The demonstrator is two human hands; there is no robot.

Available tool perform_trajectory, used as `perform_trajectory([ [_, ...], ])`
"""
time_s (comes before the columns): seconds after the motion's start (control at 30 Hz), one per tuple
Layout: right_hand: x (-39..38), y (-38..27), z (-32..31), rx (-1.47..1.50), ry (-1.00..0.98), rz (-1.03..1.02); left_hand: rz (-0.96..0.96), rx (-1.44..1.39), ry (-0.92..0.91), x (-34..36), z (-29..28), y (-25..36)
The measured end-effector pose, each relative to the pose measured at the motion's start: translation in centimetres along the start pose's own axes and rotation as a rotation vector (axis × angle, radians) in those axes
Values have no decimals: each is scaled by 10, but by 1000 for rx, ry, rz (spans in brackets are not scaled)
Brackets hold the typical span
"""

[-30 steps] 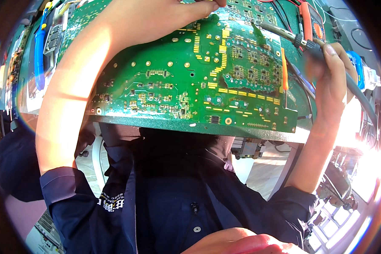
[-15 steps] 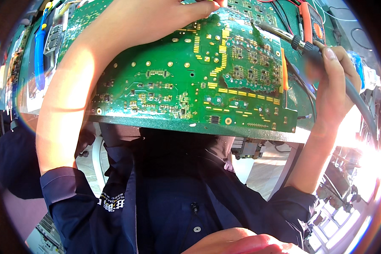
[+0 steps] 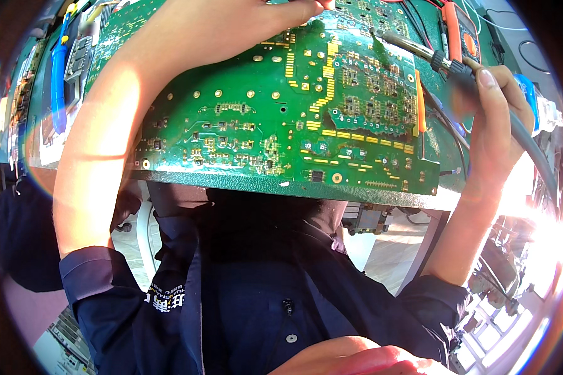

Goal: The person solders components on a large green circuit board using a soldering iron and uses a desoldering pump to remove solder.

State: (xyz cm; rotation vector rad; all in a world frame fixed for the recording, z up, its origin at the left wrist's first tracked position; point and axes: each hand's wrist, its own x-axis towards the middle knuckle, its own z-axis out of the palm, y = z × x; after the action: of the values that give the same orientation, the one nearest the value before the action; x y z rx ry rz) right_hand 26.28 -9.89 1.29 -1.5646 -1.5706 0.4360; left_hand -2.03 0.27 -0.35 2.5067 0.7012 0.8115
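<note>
A large green circuit board (image 3: 231,150) with gold pads and many small components lies flat on the table. My right hand (image 3: 497,119) is closed around a soldering iron (image 3: 441,62) with a grey cable. The iron's metal tip points left, at or just above the upper right part of the board. My left hand (image 3: 288,15) reaches over the board from the left, its fingertips pressed together at the top edge of the picture. What they pinch, if anything, is too small and cut off to make out. Between the two hands, bright glare covers the board.
At the upper right sits an orange multimeter (image 3: 460,31) with red and black leads nearby. A blue pen-like tool (image 3: 59,81) lies on the left beside a grey component tray (image 3: 78,59). Cables run along the board's right side. The green table edge (image 3: 256,182) passes in front of my body.
Almost nothing differs. Both hands and the soldering iron hold nearly the same places; the board shows at most a tiny shift.
</note>
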Motion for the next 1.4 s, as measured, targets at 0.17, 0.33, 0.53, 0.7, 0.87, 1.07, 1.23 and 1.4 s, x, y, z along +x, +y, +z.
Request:
perform_trajectory([
  [0.17, 6, 6, -4, -1, -6, -17, -24, 6, 41, 0, 2, -2],
  [0.33, 11, 15, -6, 131, -45, 27, -80, 14, 4, 0, 0, -3],
  [0.53, 12, 19, -7, 236, -66, 38, -92, 41, -10, 1, 1, -4],
  [0.7, 11, 17, -6, 211, -38, 41, -37, 78, -19, 1, 0, -4],
  [0.87, 10, 12, -3, 114, -5, 18, -31, -27, -9, 0, -3, -2],
  [1.07, 7, 5, 0, 19, 15, 0, -12, -26, -8, 0, -2, -1],
  [1.23, 3, -1, -1, 11, -41, -58, -48, -9, -46, 1, 0, -2],
  [1.4, 3, -3, -5, 3, -57, -11, -69, -29, -51, 3, -1, -3],
])
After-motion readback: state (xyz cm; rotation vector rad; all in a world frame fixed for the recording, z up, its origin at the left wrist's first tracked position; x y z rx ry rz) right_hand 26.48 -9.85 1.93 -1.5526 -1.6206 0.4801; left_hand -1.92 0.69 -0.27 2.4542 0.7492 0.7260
